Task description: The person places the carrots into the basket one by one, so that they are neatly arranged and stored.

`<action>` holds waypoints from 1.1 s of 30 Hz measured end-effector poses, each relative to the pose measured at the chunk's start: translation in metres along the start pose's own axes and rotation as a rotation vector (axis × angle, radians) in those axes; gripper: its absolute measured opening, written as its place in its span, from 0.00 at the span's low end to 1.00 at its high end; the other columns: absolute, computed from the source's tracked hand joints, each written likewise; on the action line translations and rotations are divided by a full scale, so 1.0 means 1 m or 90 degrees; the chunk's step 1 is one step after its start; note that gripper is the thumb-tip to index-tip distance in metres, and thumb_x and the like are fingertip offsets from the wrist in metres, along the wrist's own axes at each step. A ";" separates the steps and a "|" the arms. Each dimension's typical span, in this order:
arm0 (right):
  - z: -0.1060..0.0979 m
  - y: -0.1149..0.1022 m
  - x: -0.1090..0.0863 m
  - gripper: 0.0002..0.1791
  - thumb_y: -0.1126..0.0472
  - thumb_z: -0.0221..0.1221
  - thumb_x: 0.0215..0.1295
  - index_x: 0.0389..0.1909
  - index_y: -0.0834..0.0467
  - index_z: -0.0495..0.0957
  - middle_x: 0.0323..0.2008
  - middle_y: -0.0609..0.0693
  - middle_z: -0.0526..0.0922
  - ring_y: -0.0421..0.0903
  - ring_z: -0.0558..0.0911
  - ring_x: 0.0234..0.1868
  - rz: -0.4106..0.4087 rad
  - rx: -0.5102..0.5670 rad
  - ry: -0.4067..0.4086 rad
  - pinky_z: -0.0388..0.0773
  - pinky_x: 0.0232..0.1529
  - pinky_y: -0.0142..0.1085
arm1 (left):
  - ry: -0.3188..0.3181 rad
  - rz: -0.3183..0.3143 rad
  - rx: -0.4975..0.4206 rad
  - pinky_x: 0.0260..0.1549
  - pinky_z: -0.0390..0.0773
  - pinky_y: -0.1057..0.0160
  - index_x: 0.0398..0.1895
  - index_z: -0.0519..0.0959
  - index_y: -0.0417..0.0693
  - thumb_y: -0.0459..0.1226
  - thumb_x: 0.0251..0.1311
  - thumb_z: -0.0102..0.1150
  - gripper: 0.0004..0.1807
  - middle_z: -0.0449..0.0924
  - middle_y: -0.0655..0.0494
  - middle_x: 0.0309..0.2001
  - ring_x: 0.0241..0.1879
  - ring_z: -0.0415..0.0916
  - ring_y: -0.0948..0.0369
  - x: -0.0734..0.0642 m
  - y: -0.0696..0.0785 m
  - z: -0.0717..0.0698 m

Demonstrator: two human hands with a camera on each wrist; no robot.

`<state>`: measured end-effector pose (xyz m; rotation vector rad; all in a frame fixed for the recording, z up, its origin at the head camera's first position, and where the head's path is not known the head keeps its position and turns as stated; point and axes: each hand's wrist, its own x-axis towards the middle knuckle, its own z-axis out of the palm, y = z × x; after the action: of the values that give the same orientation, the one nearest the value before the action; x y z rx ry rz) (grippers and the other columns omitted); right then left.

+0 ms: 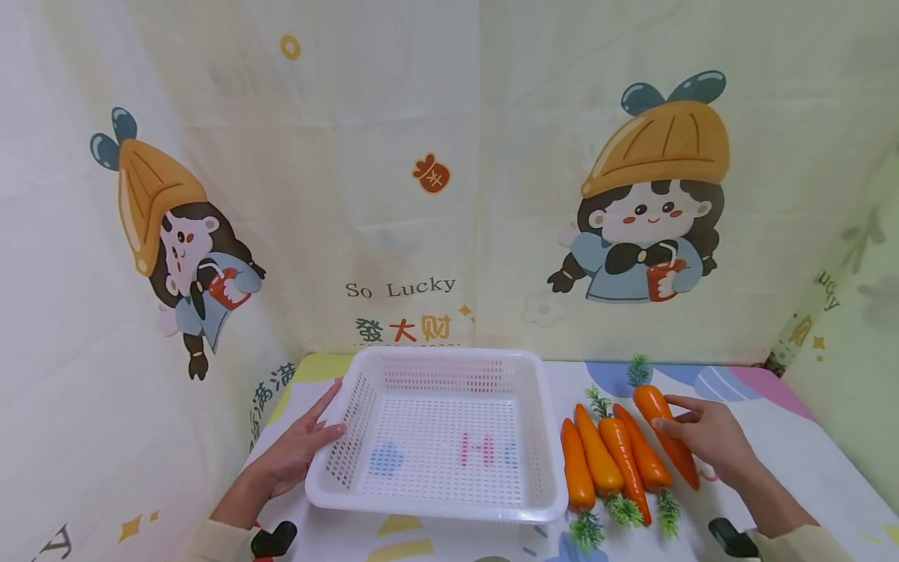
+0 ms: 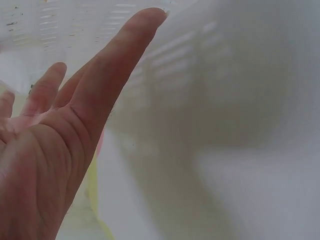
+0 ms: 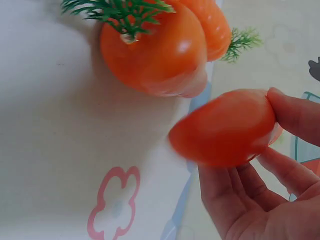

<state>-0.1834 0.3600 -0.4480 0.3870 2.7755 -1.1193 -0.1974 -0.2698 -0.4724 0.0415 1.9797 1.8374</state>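
Observation:
My right hand (image 1: 709, 437) grips an orange carrot (image 1: 653, 402) with a tuft of green leaves, thumb on one side and fingers on the other. In the right wrist view this carrot (image 3: 225, 127) hangs above the cloth with its narrow end towards the camera. Several more carrots (image 1: 620, 453) lie side by side just left of it, their green tops facing different ways. My left hand (image 1: 291, 449) rests at the left rim of a white plastic basket (image 1: 438, 511), its fingers straight. In the left wrist view the extended thumb (image 2: 120, 60) overlaps the basket's slotted wall.
A patterned cloth (image 1: 758, 460) covers the table under the basket and carrots. Behind it hangs a pale printed curtain (image 1: 492, 218) with cartoon figures, and it continues along both sides. The basket's mesh floor shows the cloth's colours through its holes.

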 end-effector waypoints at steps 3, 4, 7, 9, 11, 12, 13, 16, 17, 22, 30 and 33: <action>0.000 -0.001 0.000 0.42 0.51 0.67 0.69 0.73 0.72 0.65 0.57 0.78 0.79 0.54 0.84 0.45 -0.004 0.015 -0.010 0.89 0.39 0.40 | -0.001 0.000 -0.003 0.56 0.84 0.40 0.79 0.41 0.94 0.46 0.75 0.58 0.45 0.51 0.44 0.84 0.69 0.76 0.42 0.000 0.000 0.000; 0.000 -0.001 0.000 0.41 0.51 0.67 0.69 0.73 0.72 0.65 0.57 0.77 0.79 0.54 0.84 0.45 -0.001 0.021 -0.013 0.89 0.39 0.40 | -0.001 0.000 -0.004 0.56 0.84 0.40 0.79 0.41 0.94 0.46 0.75 0.58 0.45 0.52 0.44 0.84 0.69 0.76 0.42 0.000 0.000 0.000; 0.001 -0.002 0.000 0.42 0.50 0.67 0.69 0.72 0.74 0.66 0.58 0.76 0.79 0.52 0.84 0.45 0.008 0.038 -0.022 0.89 0.40 0.38 | 0.002 -0.001 -0.008 0.56 0.84 0.40 0.79 0.41 0.94 0.46 0.75 0.59 0.46 0.52 0.44 0.84 0.69 0.76 0.41 0.001 0.001 0.000; 0.001 -0.002 0.001 0.42 0.49 0.67 0.69 0.70 0.74 0.67 0.60 0.75 0.79 0.51 0.84 0.46 0.012 0.044 -0.026 0.89 0.41 0.37 | 0.006 -0.003 -0.006 0.56 0.84 0.40 0.79 0.42 0.94 0.47 0.74 0.59 0.46 0.52 0.45 0.84 0.70 0.76 0.42 0.001 0.001 0.000; 0.001 -0.003 0.001 0.42 0.47 0.67 0.69 0.70 0.75 0.68 0.60 0.75 0.79 0.51 0.84 0.46 0.011 0.045 -0.029 0.88 0.42 0.36 | 0.009 -0.005 -0.005 0.56 0.84 0.40 0.79 0.42 0.94 0.47 0.74 0.60 0.46 0.53 0.45 0.84 0.69 0.76 0.42 0.001 0.001 0.000; 0.001 -0.004 0.001 0.42 0.47 0.67 0.69 0.69 0.75 0.69 0.60 0.74 0.79 0.51 0.84 0.46 0.011 0.045 -0.030 0.88 0.41 0.36 | 0.008 -0.006 -0.004 0.56 0.84 0.41 0.79 0.41 0.94 0.47 0.74 0.59 0.46 0.53 0.45 0.84 0.69 0.76 0.42 0.001 0.001 0.000; 0.000 -0.004 0.000 0.42 0.46 0.67 0.69 0.69 0.74 0.69 0.61 0.74 0.79 0.51 0.83 0.46 0.012 0.045 -0.031 0.87 0.41 0.36 | 0.008 -0.006 -0.003 0.56 0.84 0.41 0.79 0.41 0.94 0.47 0.74 0.59 0.46 0.53 0.45 0.84 0.69 0.76 0.42 0.001 0.001 0.000; -0.001 -0.009 0.000 0.43 0.45 0.67 0.68 0.69 0.75 0.69 0.60 0.74 0.80 0.51 0.83 0.46 0.010 0.044 -0.033 0.87 0.41 0.36 | 0.009 -0.006 -0.002 0.56 0.85 0.41 0.79 0.42 0.95 0.47 0.74 0.59 0.46 0.54 0.44 0.83 0.69 0.77 0.42 0.001 0.001 0.000; -0.001 -0.011 0.000 0.43 0.45 0.67 0.68 0.69 0.75 0.69 0.60 0.74 0.80 0.51 0.83 0.46 0.009 0.044 -0.034 0.87 0.41 0.37 | 0.008 -0.006 -0.001 0.56 0.85 0.41 0.79 0.41 0.95 0.47 0.74 0.59 0.46 0.54 0.44 0.83 0.69 0.77 0.42 0.001 0.001 0.000; -0.001 -0.020 0.000 0.42 0.46 0.67 0.69 0.70 0.74 0.68 0.61 0.74 0.79 0.52 0.83 0.47 0.001 0.046 -0.044 0.88 0.43 0.39 | 0.008 -0.008 -0.007 0.56 0.84 0.41 0.79 0.42 0.95 0.47 0.74 0.59 0.45 0.53 0.45 0.84 0.69 0.76 0.41 0.001 0.001 0.000; -0.001 -0.037 -0.001 0.42 0.44 0.68 0.67 0.68 0.73 0.71 0.58 0.71 0.82 0.48 0.84 0.45 -0.021 0.050 -0.058 0.88 0.43 0.40 | 0.008 -0.007 -0.007 0.56 0.84 0.41 0.79 0.42 0.96 0.47 0.74 0.60 0.46 0.53 0.46 0.84 0.69 0.77 0.42 0.003 0.001 0.000; 0.000 -0.043 -0.003 0.42 0.45 0.68 0.67 0.68 0.74 0.71 0.58 0.71 0.83 0.47 0.85 0.44 -0.030 0.045 -0.061 0.88 0.44 0.40 | 0.007 -0.006 -0.008 0.56 0.84 0.41 0.79 0.42 0.96 0.47 0.74 0.60 0.46 0.53 0.46 0.84 0.69 0.76 0.41 0.003 0.001 0.000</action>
<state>-0.1929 0.3293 -0.4193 0.2683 2.6812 -1.2153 -0.2003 -0.2691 -0.4719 0.0174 1.9730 1.8471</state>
